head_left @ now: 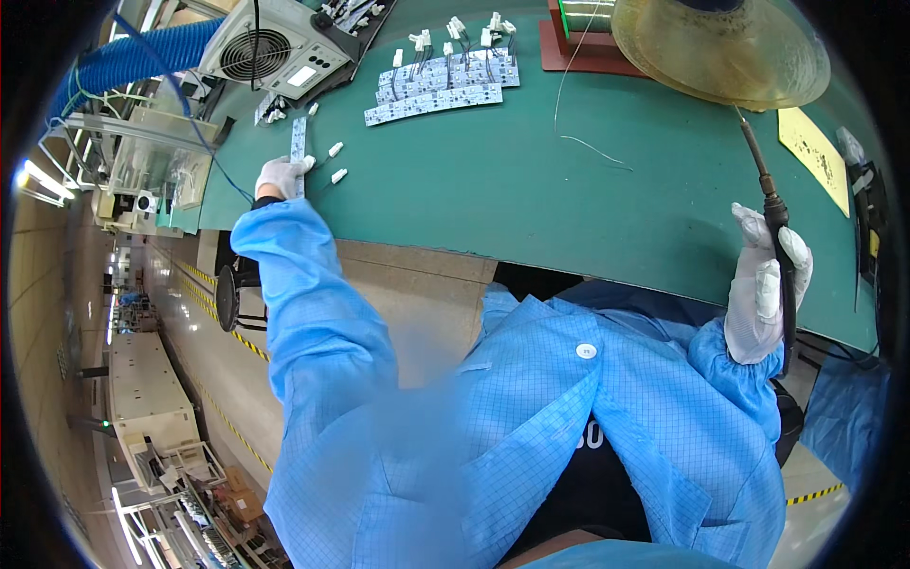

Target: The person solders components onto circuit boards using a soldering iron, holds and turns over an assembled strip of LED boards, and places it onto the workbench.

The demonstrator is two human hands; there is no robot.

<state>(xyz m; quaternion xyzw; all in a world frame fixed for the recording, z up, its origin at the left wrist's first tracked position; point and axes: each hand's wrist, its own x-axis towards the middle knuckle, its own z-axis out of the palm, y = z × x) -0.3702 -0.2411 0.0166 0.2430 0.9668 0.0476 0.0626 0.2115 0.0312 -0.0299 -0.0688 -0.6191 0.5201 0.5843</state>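
My gloved left hand (282, 176) is closed on a narrow white circuit board strip (299, 142) at the left side of the green bench. Just right of it lie two small white connectors (337, 163) with leads. In my gloved right hand (761, 284) is a soldering iron (775, 211), its handle along the palm and its tip pointing up and away. The iron's tip end reaches the rim of a cloudy yellowish cone-shaped hood (730, 71). Several similar circuit board strips (433, 104) with white connectors lie in overlapping rows at the far middle.
A solder wire spool (586, 16) sits on a red stand (578, 57) at the back, its thin wire trailing onto the green bench (455, 190). A white fan unit (275, 47) and blue hose (142, 62) occupy the far left. A yellow sheet (813, 156) lies right.
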